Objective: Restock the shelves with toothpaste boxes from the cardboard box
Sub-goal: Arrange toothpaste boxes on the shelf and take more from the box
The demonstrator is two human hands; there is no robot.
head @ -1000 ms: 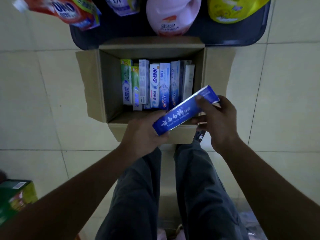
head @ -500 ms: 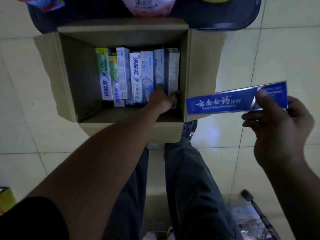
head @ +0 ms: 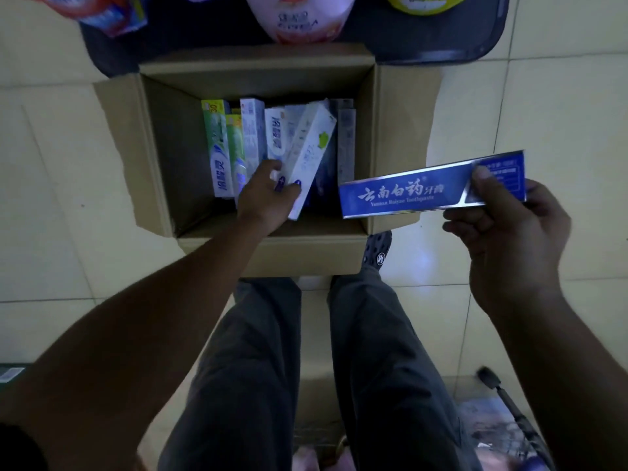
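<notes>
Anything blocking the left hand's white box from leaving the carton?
Nothing visible: left hand holds the white box tilted above the row, cardboard box flaps open, right hand holds blue box aside.

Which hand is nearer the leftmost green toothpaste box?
Left. The left hand is inside the cardboard box, just right of the green toothpaste box, gripping a white box; the right hand holds a blue box outside it.

I see a shop: cardboard box point(head: 401, 113) w/ assorted toothpaste boxes point(head: 251, 130), refill pouches point(head: 299, 18) on dark shelf point(head: 441, 39), tile floor point(head: 560, 107).
</notes>
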